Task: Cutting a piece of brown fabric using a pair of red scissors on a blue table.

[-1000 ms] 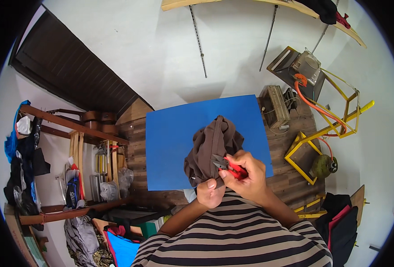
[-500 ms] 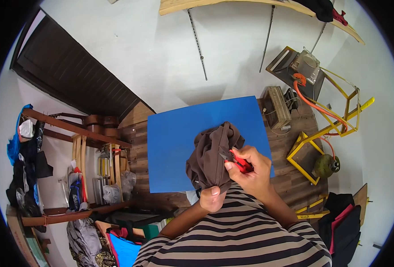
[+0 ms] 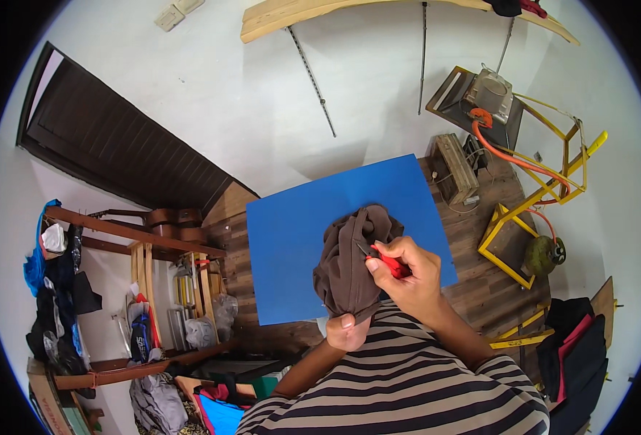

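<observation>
A bundle of brown fabric point(image 3: 338, 268) with a visible seam lies over the near part of a blue tabletop point(image 3: 288, 243). My left hand point(image 3: 347, 333) pinches its lower end at the table's near edge, thumb on top. In my right hand point(image 3: 411, 286) are red-handled snips point(image 3: 393, 266), held against the seam; their dark blades point up and left, and their tips are hard to make out among the folds.
Left are cluttered wooden shelves point(image 3: 117, 222) and a dark door point(image 3: 110, 130). Right stand yellow metal frames point(image 3: 509, 210), an orange hose point(image 3: 512, 158), a green tank point(image 3: 541, 254), a wooden crate point(image 3: 451, 170) and dark cloths point(image 3: 581, 362). A wooden shelf point(image 3: 335, 11) spans the back wall.
The view has turned slightly. The fabric and both hands sit a little lower and further right in the picture, and the snips have shifted up along the seam.
</observation>
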Demonstrator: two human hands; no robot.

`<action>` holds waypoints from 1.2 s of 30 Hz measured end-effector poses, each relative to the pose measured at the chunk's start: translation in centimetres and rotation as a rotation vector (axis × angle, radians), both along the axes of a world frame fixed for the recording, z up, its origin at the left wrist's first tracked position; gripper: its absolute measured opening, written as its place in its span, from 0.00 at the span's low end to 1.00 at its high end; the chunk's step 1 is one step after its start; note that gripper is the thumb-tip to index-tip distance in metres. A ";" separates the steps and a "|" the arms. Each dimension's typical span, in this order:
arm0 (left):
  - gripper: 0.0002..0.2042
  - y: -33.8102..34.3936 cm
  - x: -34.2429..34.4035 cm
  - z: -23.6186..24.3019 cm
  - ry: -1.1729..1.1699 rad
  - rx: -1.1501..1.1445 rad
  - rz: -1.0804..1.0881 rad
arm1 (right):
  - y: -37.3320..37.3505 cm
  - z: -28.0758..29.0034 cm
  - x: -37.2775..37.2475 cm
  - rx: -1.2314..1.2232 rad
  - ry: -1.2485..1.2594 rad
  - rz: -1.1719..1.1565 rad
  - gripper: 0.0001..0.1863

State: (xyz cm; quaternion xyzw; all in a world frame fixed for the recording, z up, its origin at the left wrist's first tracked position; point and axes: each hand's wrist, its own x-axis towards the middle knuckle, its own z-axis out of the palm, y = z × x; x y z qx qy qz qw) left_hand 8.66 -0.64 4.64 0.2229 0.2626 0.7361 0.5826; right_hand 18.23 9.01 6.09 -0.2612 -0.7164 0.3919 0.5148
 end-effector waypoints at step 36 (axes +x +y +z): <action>0.56 -1.3 -0.5 -3.7 0.039 -0.125 -0.054 | -0.2 -0.7 1.0 -0.203 -0.015 -0.069 0.12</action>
